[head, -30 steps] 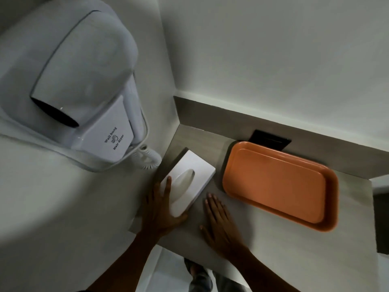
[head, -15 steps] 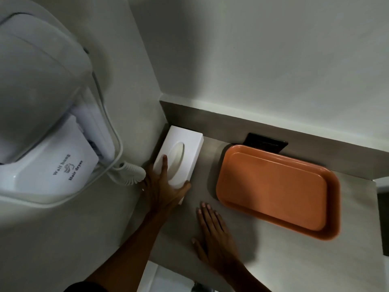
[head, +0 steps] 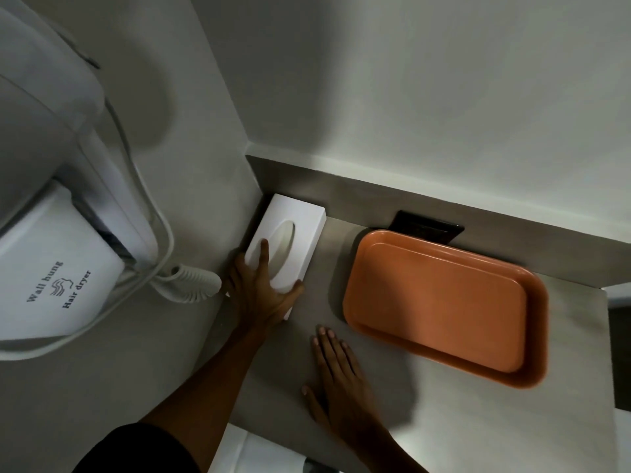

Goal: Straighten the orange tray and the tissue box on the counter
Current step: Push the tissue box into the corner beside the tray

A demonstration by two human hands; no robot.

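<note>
Tissue box centre-left, far end in wall corner, left hand gripping near end | orange tray right, bare bench strip between | right hand flat, holding nothing, lower centre

The tissue box sits in the back left corner of the tabletop, its long side along the left wall and its far end close to the back edge. The tray lies to its right, apart from it, toward the back right, with a strip of bare tabletop between them. Behind the tray, a socket sits at the back edge. The left hand rests on the near end of the box. The right hand lies flat on the tabletop near the front edge, before the gap between box and tray. A hair dryer hangs on the left wall, left of the box.
</note>
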